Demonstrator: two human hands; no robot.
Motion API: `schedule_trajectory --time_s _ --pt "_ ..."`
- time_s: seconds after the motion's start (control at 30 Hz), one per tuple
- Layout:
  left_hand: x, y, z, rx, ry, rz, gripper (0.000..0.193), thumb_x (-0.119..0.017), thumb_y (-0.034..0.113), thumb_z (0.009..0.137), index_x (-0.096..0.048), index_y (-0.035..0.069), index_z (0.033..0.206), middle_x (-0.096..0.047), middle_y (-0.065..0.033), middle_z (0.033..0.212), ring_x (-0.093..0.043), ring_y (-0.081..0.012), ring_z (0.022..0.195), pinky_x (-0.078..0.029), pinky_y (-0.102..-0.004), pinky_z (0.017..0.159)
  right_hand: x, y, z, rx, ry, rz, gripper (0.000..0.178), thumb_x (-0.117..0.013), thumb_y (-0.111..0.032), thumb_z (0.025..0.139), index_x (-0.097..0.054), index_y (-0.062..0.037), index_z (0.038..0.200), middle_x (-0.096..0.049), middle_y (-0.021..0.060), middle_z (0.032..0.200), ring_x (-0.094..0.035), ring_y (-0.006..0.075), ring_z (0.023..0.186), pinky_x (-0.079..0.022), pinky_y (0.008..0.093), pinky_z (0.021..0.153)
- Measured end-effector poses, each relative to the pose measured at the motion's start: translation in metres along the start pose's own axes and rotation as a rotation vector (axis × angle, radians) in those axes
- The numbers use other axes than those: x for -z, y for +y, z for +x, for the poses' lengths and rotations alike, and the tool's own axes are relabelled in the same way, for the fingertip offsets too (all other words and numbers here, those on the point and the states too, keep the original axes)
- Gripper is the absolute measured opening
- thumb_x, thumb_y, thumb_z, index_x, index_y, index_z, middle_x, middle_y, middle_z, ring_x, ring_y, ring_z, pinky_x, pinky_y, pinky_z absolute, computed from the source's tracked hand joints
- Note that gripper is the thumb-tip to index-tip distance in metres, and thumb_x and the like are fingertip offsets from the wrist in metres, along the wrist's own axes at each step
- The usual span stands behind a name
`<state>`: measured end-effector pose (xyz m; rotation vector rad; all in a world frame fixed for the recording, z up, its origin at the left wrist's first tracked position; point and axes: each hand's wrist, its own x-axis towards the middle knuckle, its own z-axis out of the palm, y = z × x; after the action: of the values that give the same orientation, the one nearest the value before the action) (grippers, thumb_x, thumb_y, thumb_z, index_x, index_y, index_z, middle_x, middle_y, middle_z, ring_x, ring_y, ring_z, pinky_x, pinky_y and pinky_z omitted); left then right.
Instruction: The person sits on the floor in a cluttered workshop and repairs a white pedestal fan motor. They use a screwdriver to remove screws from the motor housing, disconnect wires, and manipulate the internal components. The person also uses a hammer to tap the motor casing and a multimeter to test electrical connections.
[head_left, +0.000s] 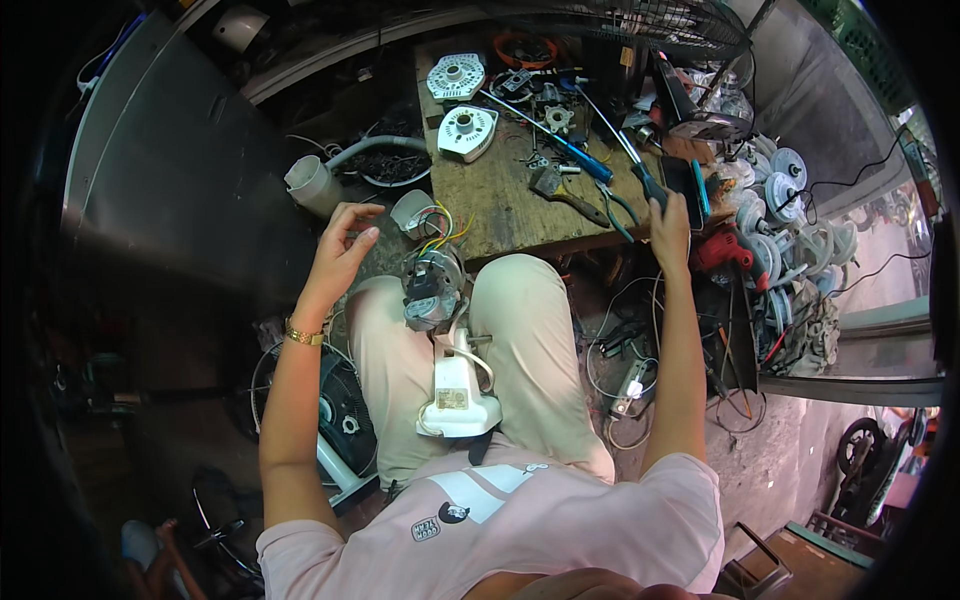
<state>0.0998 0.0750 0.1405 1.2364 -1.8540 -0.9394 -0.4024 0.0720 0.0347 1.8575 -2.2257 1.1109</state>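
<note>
Between my knees rests a fan motor (pixel 432 285) with yellow, green and red wires, joined to a white plastic fan neck (pixel 457 400) lying in my lap. My left hand (pixel 347 245) is raised beside the motor, fingers apart and bent, holding nothing. At the right side of the wooden bench, my right hand (pixel 670 228) is closed round the dark handle of a long screwdriver (pixel 630 150); its shaft points away to the far left. Just left of that hand lie pliers (pixel 618 212) with teal handles. Behind the motor is a grey-white cup-shaped cover (pixel 412 212).
The wooden bench (pixel 475 200) carries two white motor covers (pixel 467 132), a blue-handled screwdriver (pixel 575 150), a brush (pixel 568 197) and a phone (pixel 682 182). White fan parts (pixel 785 190) and a red power tool (pixel 725 250) crowd the right. A metal panel (pixel 180 180) stands left.
</note>
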Motion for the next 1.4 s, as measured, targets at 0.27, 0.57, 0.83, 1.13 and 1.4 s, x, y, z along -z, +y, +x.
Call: schedule_trajectory --time_s 0.27,0.57,0.83,1.13,1.4 --pt "-0.007 0.018 0.020 -0.259 0.025 0.240 0.028 -0.063 0.012 0.088 -0.061 0.004 0.115 -0.054 -0.0056 0.106 -0.054 -0.0182 0.098 -0.044 -0.0287 0.086 0.091 -0.016 -0.053 0.103 0.023 0.180 0.031 -0.058 -0.019 0.092 -0.056 0.0029 0.114 -0.057 0.0185 0.099 -0.058 0.0325 0.094 -0.045 0.0365 0.086" --pt "-0.082 0.162 0.100 -0.845 -0.164 0.444 0.059 -0.065 0.028 0.091 -0.042 0.009 0.142 -0.049 -0.0117 0.141 -0.042 -0.0311 0.134 -0.036 -0.0397 0.108 0.155 -0.169 0.014 0.638 0.070 0.388 0.037 -0.072 -0.013 0.075 -0.067 -0.0066 0.111 -0.058 0.0093 0.094 -0.060 0.0233 0.086 -0.048 0.0303 0.074" --pt "-0.096 0.150 0.109 -0.693 -0.373 0.548 0.039 -0.065 0.013 0.087 -0.061 0.012 0.126 -0.069 -0.0088 0.104 -0.067 -0.0252 0.088 -0.052 -0.0328 0.077 0.101 -0.162 0.015 0.527 -0.244 0.569 0.046 -0.076 -0.026 0.078 -0.058 -0.0065 0.116 -0.063 0.0162 0.102 -0.062 0.0335 0.092 -0.048 0.0384 0.081" --pt "-0.028 0.068 0.112 -0.535 -0.072 -0.125 0.037 -0.058 0.020 0.095 -0.054 0.007 0.130 -0.059 -0.0058 0.122 -0.052 -0.0159 0.116 -0.041 -0.0299 0.098 0.163 -0.126 -0.079 -0.171 -0.571 0.693 0.054 -0.067 -0.036 0.081 -0.057 0.0004 0.119 -0.062 0.0090 0.101 -0.059 0.0155 0.088 -0.047 0.0283 0.078" --pt "-0.034 -0.043 0.056 0.162 -0.873 -0.363 0.103 -0.083 0.035 0.068 -0.027 0.011 0.152 -0.036 -0.0110 0.151 -0.028 -0.0216 0.141 -0.021 -0.0352 0.116 0.210 -0.171 -0.153 -0.161 -0.562 0.511 0.040 -0.064 -0.009 0.080 -0.058 0.0042 0.117 -0.061 0.0089 0.090 -0.057 0.0168 0.080 -0.046 0.0290 0.076"
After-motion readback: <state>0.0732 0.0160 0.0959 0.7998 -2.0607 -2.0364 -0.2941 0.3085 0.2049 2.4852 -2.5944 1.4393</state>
